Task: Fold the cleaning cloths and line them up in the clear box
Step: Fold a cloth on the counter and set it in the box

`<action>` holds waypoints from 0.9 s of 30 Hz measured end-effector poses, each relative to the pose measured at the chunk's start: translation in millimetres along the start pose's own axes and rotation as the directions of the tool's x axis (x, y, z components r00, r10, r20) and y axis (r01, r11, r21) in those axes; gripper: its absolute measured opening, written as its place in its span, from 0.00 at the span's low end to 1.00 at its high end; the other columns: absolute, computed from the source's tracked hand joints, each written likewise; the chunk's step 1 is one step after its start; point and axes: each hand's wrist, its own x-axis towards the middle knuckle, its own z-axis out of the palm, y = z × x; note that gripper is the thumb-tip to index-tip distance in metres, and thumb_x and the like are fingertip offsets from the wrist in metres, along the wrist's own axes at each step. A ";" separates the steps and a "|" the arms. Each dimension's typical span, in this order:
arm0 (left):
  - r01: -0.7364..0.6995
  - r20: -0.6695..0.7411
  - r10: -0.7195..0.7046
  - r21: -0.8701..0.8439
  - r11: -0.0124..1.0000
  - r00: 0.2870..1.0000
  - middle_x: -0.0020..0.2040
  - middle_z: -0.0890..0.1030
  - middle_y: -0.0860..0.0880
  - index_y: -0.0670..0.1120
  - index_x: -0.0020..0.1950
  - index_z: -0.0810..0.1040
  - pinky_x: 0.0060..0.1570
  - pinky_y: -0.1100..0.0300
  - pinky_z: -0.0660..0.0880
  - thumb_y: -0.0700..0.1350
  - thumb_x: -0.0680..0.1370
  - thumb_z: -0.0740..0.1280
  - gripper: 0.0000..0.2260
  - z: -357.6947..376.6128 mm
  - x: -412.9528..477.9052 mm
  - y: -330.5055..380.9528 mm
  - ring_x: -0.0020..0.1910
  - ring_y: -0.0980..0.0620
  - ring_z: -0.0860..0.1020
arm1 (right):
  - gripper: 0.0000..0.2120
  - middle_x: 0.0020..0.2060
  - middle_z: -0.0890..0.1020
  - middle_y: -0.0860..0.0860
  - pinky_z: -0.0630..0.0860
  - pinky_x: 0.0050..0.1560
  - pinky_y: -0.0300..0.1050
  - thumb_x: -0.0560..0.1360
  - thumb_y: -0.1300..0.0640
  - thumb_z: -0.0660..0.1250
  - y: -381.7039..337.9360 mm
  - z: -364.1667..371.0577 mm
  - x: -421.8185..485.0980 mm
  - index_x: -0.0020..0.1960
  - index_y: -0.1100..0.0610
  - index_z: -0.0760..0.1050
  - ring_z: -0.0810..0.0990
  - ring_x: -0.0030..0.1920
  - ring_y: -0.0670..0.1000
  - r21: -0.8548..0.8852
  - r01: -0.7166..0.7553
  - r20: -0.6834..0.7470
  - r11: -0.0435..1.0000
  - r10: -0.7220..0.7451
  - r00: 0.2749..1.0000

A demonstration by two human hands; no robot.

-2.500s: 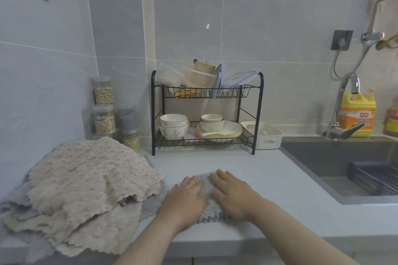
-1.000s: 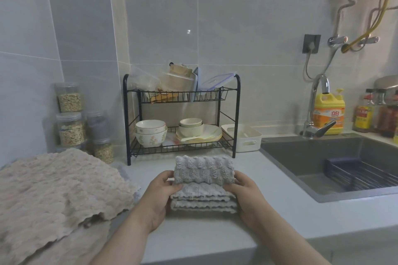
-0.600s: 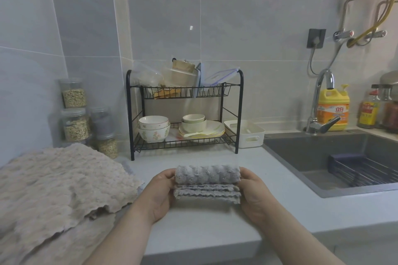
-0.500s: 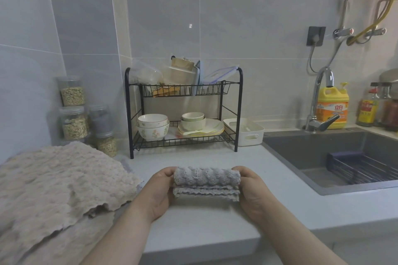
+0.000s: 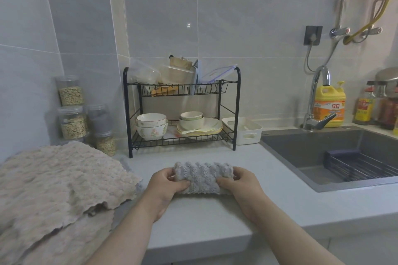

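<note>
Grey folded cloth (image 5: 202, 178) on tabletop (image 5: 215, 217), near front edge. Left hand (image 5: 165, 187) and right hand (image 5: 241, 187) grip its two ends, thumbs on top. Beige cloth pile (image 5: 56, 187) lies left; possibly more beneath. Black dish rack (image 5: 181, 112) behind.

I'm in a home kitchen: sink (image 5: 323, 153), faucet (image 5: 316, 97), dish rack (image 5: 182, 112) with bowls (image 5: 151, 125), dish soap (image 5: 329, 103).
</note>
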 end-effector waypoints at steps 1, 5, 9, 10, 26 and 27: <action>-0.009 -0.005 0.009 -0.002 1.000 1.000 0.40 0.83 0.44 0.40 0.46 0.79 0.43 0.59 0.77 0.24 0.67 0.70 0.14 1.0 -0.7 1.1 0.41 0.47 0.81 | 0.12 0.45 0.85 0.60 0.79 0.41 0.39 0.71 0.72 0.69 0.3 0.2 0.3 0.54 0.65 0.78 0.83 0.42 0.53 -0.013 0.015 -0.010 1.000 -0.015 1.000; -0.028 0.015 0.029 -0.053 0.998 0.999 0.41 0.84 0.45 0.41 0.48 0.78 0.43 0.57 0.78 0.24 0.69 0.69 0.15 1.5 -2.0 2.8 0.40 0.50 0.81 | 0.12 0.44 0.84 0.58 0.78 0.41 0.38 0.74 0.72 0.66 -0.3 2.4 0.0 0.53 0.60 0.76 0.81 0.42 0.52 -0.005 0.051 0.014 0.999 -0.051 0.999; -0.011 0.043 0.015 -0.094 0.995 0.999 0.44 0.84 0.43 0.40 0.49 0.78 0.48 0.52 0.77 0.25 0.70 0.68 0.13 -0.7 -0.7 2.5 0.42 0.48 0.81 | 0.13 0.46 0.84 0.57 0.78 0.42 0.38 0.75 0.71 0.65 -2.0 2.6 0.2 0.55 0.57 0.76 0.82 0.43 0.52 -0.005 0.061 0.025 0.998 -0.061 0.998; -0.004 0.058 0.010 -0.101 0.995 0.998 0.44 0.84 0.44 0.40 0.50 0.78 0.46 0.54 0.77 0.25 0.71 0.68 0.13 -1.0 -0.7 2.9 0.43 0.48 0.82 | 0.13 0.45 0.84 0.57 0.77 0.41 0.37 0.75 0.71 0.65 -2.5 3.0 -0.1 0.54 0.56 0.76 0.82 0.42 0.51 -0.004 0.065 0.024 0.998 -0.065 0.998; -0.051 0.013 0.051 -0.044 0.998 0.999 0.40 0.85 0.50 0.43 0.48 0.77 0.41 0.64 0.80 0.27 0.73 0.67 0.12 -1.7 10.9 -10.7 0.40 0.53 0.83 | 0.15 0.50 0.83 0.58 0.79 0.53 0.54 0.71 0.58 0.73 10.4 0.4 11.2 0.55 0.52 0.73 0.84 0.49 0.57 -0.103 -0.025 -0.103 0.994 0.015 0.995; -0.049 0.008 0.049 -0.044 0.998 0.999 0.40 0.85 0.50 0.43 0.48 0.77 0.41 0.63 0.80 0.27 0.72 0.67 0.12 -1.7 12.0 -11.7 0.41 0.53 0.83 | 0.14 0.49 0.83 0.56 0.79 0.52 0.52 0.71 0.58 0.73 12.7 -1.1 12.7 0.54 0.51 0.73 0.84 0.48 0.55 -0.119 -0.032 -0.093 0.992 0.021 0.995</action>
